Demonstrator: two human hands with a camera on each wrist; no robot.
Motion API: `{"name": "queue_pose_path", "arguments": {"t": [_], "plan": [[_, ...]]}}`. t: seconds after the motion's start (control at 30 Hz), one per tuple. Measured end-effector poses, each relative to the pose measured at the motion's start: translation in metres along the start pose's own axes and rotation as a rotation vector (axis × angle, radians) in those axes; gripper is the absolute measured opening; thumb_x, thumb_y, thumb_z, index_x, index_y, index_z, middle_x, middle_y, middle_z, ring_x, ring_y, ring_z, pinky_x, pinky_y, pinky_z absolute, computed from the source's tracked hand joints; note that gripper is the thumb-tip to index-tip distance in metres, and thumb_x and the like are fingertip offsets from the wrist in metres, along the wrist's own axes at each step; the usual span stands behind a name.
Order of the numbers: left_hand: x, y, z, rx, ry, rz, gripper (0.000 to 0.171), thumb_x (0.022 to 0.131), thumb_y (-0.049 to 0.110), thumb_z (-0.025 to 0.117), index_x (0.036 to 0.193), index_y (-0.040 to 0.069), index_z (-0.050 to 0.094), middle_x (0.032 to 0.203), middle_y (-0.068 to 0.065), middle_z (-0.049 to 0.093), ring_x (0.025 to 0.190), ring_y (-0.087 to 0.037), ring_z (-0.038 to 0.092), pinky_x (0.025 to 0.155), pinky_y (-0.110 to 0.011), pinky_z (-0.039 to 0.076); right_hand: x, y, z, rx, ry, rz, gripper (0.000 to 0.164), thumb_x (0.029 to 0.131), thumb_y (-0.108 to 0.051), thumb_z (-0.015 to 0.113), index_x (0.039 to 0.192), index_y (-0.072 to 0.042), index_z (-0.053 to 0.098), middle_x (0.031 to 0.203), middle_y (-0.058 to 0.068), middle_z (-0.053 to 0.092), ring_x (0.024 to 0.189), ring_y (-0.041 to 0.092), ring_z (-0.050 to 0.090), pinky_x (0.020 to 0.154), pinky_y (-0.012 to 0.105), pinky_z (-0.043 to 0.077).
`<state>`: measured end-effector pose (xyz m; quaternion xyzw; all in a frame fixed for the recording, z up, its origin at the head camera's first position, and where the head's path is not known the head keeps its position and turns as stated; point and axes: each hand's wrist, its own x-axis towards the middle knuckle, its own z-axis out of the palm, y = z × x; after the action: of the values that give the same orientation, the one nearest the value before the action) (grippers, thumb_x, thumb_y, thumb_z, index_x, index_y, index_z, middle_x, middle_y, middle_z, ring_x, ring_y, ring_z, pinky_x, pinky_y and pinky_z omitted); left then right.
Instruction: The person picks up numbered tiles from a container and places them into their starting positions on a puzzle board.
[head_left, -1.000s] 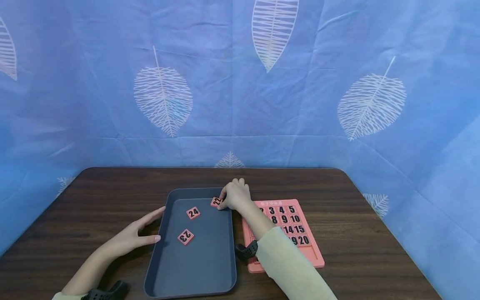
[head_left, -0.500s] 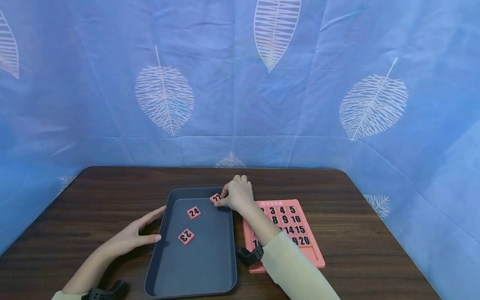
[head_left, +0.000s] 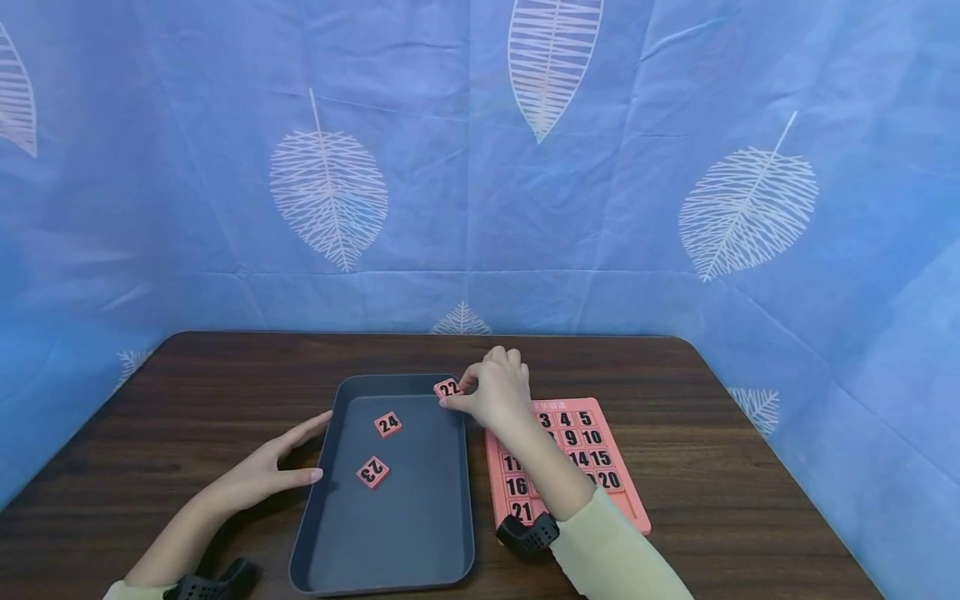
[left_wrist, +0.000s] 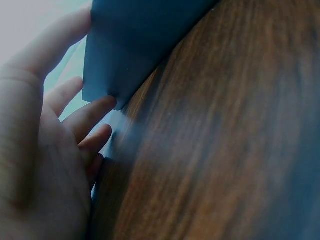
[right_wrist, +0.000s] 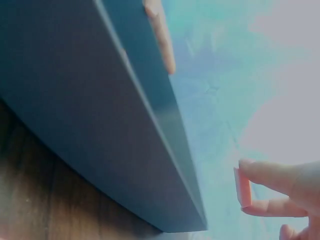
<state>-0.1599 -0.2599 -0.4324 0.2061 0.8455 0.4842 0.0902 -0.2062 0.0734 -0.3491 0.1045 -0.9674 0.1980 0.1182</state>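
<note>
My right hand (head_left: 501,390) pinches a pink number tile marked 22 (head_left: 447,388) between thumb and fingers, over the far right corner of the dark grey tray (head_left: 397,533). In the right wrist view the tile (right_wrist: 243,188) is seen edge-on, raised above the tray's rim. My left hand (head_left: 262,477) rests against the tray's left side, its thumb and fingers spread and fairly straight. The left wrist view shows those fingertips at the tray's outer wall (left_wrist: 135,40). Inside the tray lie tile 24 (head_left: 387,424) and tile 23 (head_left: 372,472), turned at angles.
To the right of the tray lies a pink number board (head_left: 628,505) with rows of tiles, partly hidden under my right forearm. Tile 21 (head_left: 521,511) sits in its front row. A dark wood table (head_left: 720,467) carries everything, and a blue leaf-patterned cloth (head_left: 465,167) hangs behind.
Tile 22 has been lifted from the tray's far right corner and moved right with my right hand, its number turning more upright. My left hand stays at the tray's side.
</note>
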Motion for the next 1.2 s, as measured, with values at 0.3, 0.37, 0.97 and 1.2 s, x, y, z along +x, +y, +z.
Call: {"name": "queue_pose_path", "arguments": {"t": [0.3, 0.37, 0.97, 1.2], "plan": [[0.001, -0.001, -0.001, -0.002, -0.002, -0.002, 0.074, 0.091, 0.022, 0.067, 0.153, 0.016, 0.026, 0.154, -0.019, 0.024, 0.137, -0.047, 0.021, 0.094, -0.073, 0.023, -0.024, 0.005, -0.021, 0.033, 0.115, -0.046, 0.029, 0.066, -0.049, 0.085, 0.067, -0.024, 0.069, 0.084, -0.002, 0.038, 0.083, 0.022, 0.032, 0.072, 0.038, 0.026], [0.001, -0.001, -0.001, -0.004, -0.005, -0.001, 0.074, 0.092, 0.022, 0.067, 0.153, 0.016, 0.026, 0.154, -0.019, 0.024, 0.137, -0.047, 0.020, 0.095, -0.073, 0.023, -0.029, 0.006, -0.024, 0.032, 0.133, -0.054, 0.030, 0.066, -0.049, 0.085, 0.069, -0.023, 0.070, 0.084, -0.001, 0.037, 0.083, 0.022, 0.032, 0.072, 0.038, 0.026], [0.006, -0.002, -0.008, -0.019, -0.023, -0.008, 0.075, 0.092, 0.022, 0.066, 0.153, 0.013, 0.025, 0.153, -0.021, 0.023, 0.137, -0.048, 0.020, 0.095, -0.073, 0.023, -0.075, 0.025, -0.039, -0.008, 0.203, -0.071, 0.030, 0.065, -0.046, 0.086, 0.068, -0.022, 0.068, 0.093, 0.001, 0.044, 0.089, 0.026, 0.037, 0.076, 0.042, 0.028], [0.009, -0.005, -0.011, -0.020, -0.030, 0.000, 0.075, 0.092, 0.021, 0.066, 0.153, 0.013, 0.024, 0.153, -0.022, 0.023, 0.137, -0.049, 0.020, 0.095, -0.073, 0.023, -0.091, 0.038, -0.041, -0.039, 0.218, -0.079, 0.031, 0.062, -0.042, 0.088, 0.063, -0.023, 0.063, 0.088, -0.001, 0.042, 0.090, 0.026, 0.038, 0.074, 0.041, 0.028]]}}
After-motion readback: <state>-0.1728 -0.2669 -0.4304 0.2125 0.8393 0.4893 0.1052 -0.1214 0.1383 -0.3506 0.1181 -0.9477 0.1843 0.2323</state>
